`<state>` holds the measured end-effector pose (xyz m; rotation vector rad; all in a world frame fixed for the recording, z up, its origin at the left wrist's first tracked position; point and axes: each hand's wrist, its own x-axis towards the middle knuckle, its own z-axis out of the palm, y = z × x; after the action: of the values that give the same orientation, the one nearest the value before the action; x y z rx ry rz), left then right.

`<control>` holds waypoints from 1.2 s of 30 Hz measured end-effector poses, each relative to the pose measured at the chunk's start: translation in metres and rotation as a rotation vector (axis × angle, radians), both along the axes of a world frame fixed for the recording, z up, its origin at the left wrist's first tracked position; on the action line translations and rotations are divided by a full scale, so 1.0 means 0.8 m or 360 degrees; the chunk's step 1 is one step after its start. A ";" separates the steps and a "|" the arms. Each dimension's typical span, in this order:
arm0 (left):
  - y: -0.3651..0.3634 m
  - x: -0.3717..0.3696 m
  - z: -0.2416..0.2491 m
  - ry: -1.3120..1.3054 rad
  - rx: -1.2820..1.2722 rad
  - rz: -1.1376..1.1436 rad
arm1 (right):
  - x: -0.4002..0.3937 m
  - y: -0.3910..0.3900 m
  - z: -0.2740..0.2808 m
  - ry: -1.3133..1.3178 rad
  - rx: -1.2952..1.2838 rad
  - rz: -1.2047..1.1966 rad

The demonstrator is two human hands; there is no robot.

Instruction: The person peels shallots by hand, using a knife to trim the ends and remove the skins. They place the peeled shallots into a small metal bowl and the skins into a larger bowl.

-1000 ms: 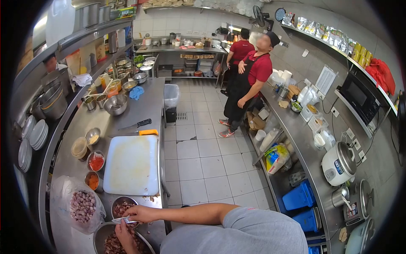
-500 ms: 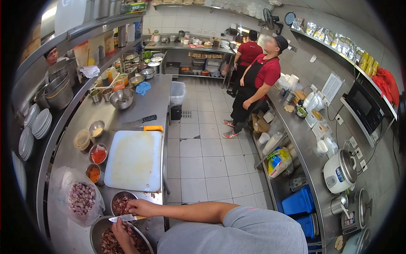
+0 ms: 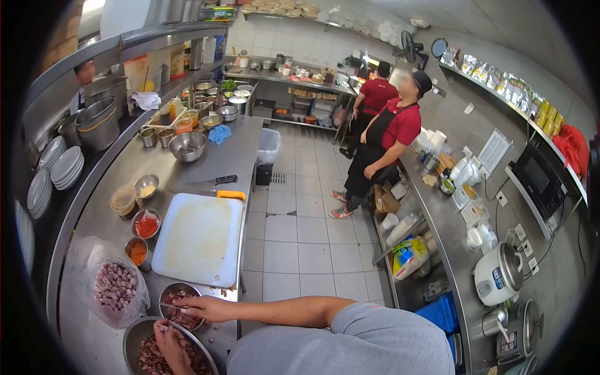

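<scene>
My right hand [image 3: 203,308] is closed round a small knife [image 3: 172,305], its blade pointing left over a small metal bowl [image 3: 181,322] of reddish-purple pieces. Below it, my left hand [image 3: 172,345] has its fingers pinched on what looks like a shallot, mostly covered by the fingers. That hand is over a larger metal bowl [image 3: 139,361] holding brownish-purple peelings or pieces. A clear plastic bag [image 3: 94,265] of small pale-purple shallots [image 3: 115,286] lies open beside the bowls.
A white cutting board [image 3: 197,240] lies beyond the bowls, with a yellow-handled knife [image 3: 230,195] and a black-handled knife [image 3: 225,179] behind it. Metal cups of red [image 3: 146,225] and orange pieces [image 3: 137,252] stand left. Two people in red shirts [image 3: 400,128] stand across the aisle.
My right hand has turned the knife and drawn it away from my left hand, over the small bowl. My left fingers have moved slightly left and up. The view has shifted slightly.
</scene>
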<state>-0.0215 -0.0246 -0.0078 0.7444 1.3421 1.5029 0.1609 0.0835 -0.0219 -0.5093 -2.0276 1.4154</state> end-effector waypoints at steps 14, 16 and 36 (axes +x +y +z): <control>0.113 0.122 -0.023 -0.0148 0.0010 -0.0070 | 0.148 0.122 0.032 -0.0176 -0.0634 0.0238; 0.152 0.164 -0.028 -0.0134 0.0023 -0.0156 | 0.191 0.155 0.030 -0.0143 -0.0605 0.0255; 0.551 0.522 0.007 0.0110 -0.0596 -0.0871 | 0.585 0.418 0.043 -0.0456 -0.0278 -0.0643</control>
<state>0.3962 0.4160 -0.0022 0.8363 1.2852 0.7762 0.6290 0.4179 0.0128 -1.1834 -1.8747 1.3282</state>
